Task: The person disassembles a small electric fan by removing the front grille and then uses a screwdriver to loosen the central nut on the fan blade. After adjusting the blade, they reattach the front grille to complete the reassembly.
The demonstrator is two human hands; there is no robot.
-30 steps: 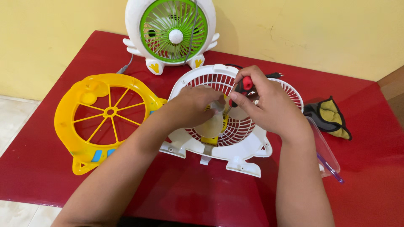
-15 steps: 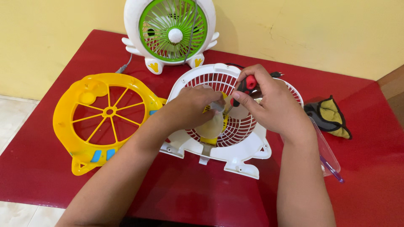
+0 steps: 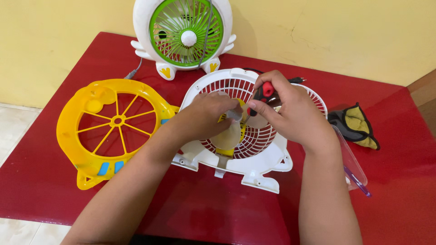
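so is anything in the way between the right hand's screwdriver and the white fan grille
Nothing visible is. The right hand holds the red-and-black screwdriver straight down at the middle of the white plastic fan grille; the left hand rests beside its tip, not under it.

Clear plastic bag [image 3: 352, 165] at right

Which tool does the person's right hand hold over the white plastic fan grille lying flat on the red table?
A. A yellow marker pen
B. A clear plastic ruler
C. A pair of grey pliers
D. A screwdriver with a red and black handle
D: the right hand grips a screwdriver with a red and black handle, its tip pointing down at the middle of the white plastic fan grille.
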